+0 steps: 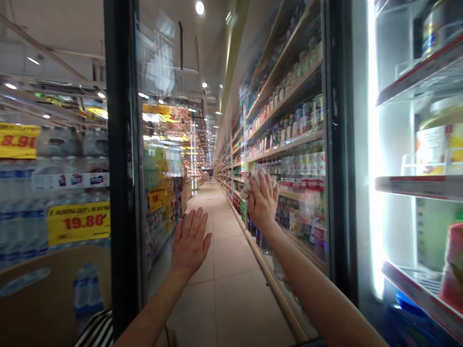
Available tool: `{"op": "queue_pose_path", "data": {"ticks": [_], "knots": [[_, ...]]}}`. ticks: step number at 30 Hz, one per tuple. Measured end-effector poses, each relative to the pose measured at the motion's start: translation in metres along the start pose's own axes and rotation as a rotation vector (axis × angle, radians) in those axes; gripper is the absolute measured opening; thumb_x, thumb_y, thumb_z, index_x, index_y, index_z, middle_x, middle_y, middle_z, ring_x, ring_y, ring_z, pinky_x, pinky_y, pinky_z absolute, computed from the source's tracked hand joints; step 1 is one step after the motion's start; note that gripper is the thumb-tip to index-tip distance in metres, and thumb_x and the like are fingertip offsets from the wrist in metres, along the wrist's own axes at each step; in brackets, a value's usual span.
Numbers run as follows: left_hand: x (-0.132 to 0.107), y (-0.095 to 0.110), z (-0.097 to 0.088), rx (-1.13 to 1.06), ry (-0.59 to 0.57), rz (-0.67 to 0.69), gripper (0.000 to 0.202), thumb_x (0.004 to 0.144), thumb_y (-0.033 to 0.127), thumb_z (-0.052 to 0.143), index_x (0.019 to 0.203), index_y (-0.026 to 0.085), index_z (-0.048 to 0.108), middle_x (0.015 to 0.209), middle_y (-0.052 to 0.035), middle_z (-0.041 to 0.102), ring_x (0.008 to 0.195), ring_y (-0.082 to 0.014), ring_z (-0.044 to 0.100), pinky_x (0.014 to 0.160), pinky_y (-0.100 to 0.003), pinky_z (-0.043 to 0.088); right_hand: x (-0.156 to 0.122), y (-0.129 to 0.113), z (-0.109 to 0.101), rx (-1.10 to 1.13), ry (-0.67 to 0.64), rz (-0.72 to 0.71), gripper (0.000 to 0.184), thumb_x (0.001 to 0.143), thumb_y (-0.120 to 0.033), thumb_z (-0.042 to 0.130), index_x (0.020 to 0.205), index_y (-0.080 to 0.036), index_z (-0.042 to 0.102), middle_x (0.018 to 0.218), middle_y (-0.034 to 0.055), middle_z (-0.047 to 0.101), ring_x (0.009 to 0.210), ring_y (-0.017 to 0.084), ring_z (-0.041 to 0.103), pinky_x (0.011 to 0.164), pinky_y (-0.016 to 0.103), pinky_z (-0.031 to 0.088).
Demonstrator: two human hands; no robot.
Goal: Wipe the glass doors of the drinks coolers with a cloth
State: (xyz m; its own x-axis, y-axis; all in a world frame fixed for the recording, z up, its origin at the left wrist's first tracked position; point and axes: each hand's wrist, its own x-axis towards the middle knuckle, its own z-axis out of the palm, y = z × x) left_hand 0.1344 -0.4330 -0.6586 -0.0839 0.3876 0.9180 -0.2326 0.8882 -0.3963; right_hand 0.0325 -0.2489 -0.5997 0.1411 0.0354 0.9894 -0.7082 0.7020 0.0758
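Observation:
A glass cooler door with a black frame (123, 168) stands open in front of me, and the aisle shows in or through its pane. My right hand (263, 198) presses a crumpled whitish cloth (246, 191) against the right half of the glass. Its fingers lie spread over the cloth, whose edges stick out around them. Lower and to the left, my left hand (191, 243) is held flat with fingers stretched out and nothing in it. It is at the glass, though I cannot tell whether the palm touches.
On the right are lit cooler shelves (419, 188) with red-edged fronts, a large bottle (439, 137) and other drinks. At left, packed water bottles (21, 207) stand behind yellow price signs (78, 222), with a brown carton (36, 294) below. A striped cloth item (96, 330) shows at the bottom.

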Motion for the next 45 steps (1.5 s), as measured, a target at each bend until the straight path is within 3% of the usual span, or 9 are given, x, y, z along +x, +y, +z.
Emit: {"op": "queue_pose_path", "data": {"ticks": [2,7,13,19,25,31,37,42,45], "knots": [[0.000,0.000,0.000,-0.006,-0.002,-0.006,0.066,0.086,0.024,0.049,0.144,0.014,0.018,0.139,-0.0127,0.042,0.139,-0.0184,0.017,0.115,-0.041,0.014,-0.006,-0.006,0.000,-0.005,-0.009,0.058,0.039,0.091,-0.022,0.037,0.129,-0.019,0.050,0.143,0.0099,0.040,0.138,0.023,0.025,0.112,0.047,0.014],[0.000,-0.001,0.000,-0.018,0.022,0.014,0.066,0.086,0.023,0.050,0.144,0.013,0.020,0.139,-0.0132,0.043,0.140,-0.0177,0.017,0.115,-0.040,0.014,-0.035,-0.025,-0.002,0.124,-0.127,-0.350,0.035,0.088,-0.023,0.046,0.121,-0.026,0.056,0.134,0.0013,0.052,0.137,0.018,0.027,0.115,0.041,0.009],[0.001,0.001,0.000,-0.060,0.009,-0.035,0.065,0.087,0.025,0.049,0.144,0.016,0.020,0.140,-0.0117,0.042,0.139,-0.0170,0.018,0.115,-0.040,0.013,-0.035,-0.008,-0.006,-0.007,-0.017,0.047,0.039,0.089,-0.017,0.040,0.126,-0.020,0.052,0.140,0.0102,0.044,0.139,0.022,0.022,0.112,0.048,0.013],[0.003,0.003,-0.002,-0.085,0.028,-0.039,0.064,0.087,0.025,0.048,0.144,0.018,0.019,0.138,-0.0113,0.045,0.139,-0.0157,0.019,0.115,-0.038,0.014,-0.066,-0.008,-0.016,0.131,-0.196,-0.377,0.035,0.086,-0.022,0.048,0.118,-0.030,0.057,0.136,-0.0018,0.050,0.136,0.016,0.029,0.116,0.041,0.012],[0.003,0.004,-0.003,-0.068,0.014,-0.051,0.065,0.087,0.026,0.049,0.144,0.017,0.019,0.138,-0.0116,0.045,0.139,-0.0163,0.018,0.115,-0.039,0.013,-0.069,0.050,-0.026,-0.110,0.082,0.210,0.042,0.090,-0.019,0.037,0.132,-0.016,0.046,0.144,0.0167,0.036,0.138,0.029,0.025,0.107,0.057,0.021],[0.003,0.003,-0.004,-0.050,0.012,-0.024,0.066,0.086,0.024,0.050,0.144,0.015,0.019,0.138,-0.0129,0.044,0.140,-0.0167,0.017,0.115,-0.039,0.013,-0.095,0.021,-0.028,0.093,-0.204,-0.272,0.038,0.086,-0.020,0.046,0.122,-0.027,0.055,0.136,0.0055,0.049,0.135,0.022,0.032,0.113,0.047,0.018],[0.002,0.002,-0.003,-0.053,0.009,-0.019,0.069,0.085,0.024,0.051,0.145,0.016,0.017,0.140,-0.0121,0.041,0.139,-0.0173,0.016,0.116,-0.039,0.012,-0.097,0.038,-0.029,-0.085,0.069,0.207,0.044,0.088,-0.020,0.040,0.132,-0.020,0.045,0.147,0.0139,0.032,0.137,0.030,0.026,0.107,0.058,0.023],[0.001,0.001,-0.003,-0.048,0.002,-0.010,0.068,0.085,0.023,0.050,0.144,0.015,0.018,0.140,-0.0126,0.041,0.139,-0.0179,0.017,0.115,-0.040,0.014,-0.117,0.005,-0.029,0.152,-0.212,-0.236,0.040,0.083,-0.019,0.047,0.122,-0.027,0.054,0.138,0.0048,0.046,0.137,0.022,0.028,0.113,0.049,0.016],[0.001,0.001,-0.003,-0.032,-0.001,-0.001,0.067,0.086,0.023,0.050,0.144,0.015,0.018,0.140,-0.0132,0.042,0.139,-0.0184,0.017,0.115,-0.041,0.015,-0.129,0.025,-0.036,0.108,-0.185,-0.207,0.040,0.082,-0.016,0.047,0.120,-0.026,0.056,0.140,0.0046,0.045,0.137,0.022,0.029,0.113,0.049,0.016]]}}
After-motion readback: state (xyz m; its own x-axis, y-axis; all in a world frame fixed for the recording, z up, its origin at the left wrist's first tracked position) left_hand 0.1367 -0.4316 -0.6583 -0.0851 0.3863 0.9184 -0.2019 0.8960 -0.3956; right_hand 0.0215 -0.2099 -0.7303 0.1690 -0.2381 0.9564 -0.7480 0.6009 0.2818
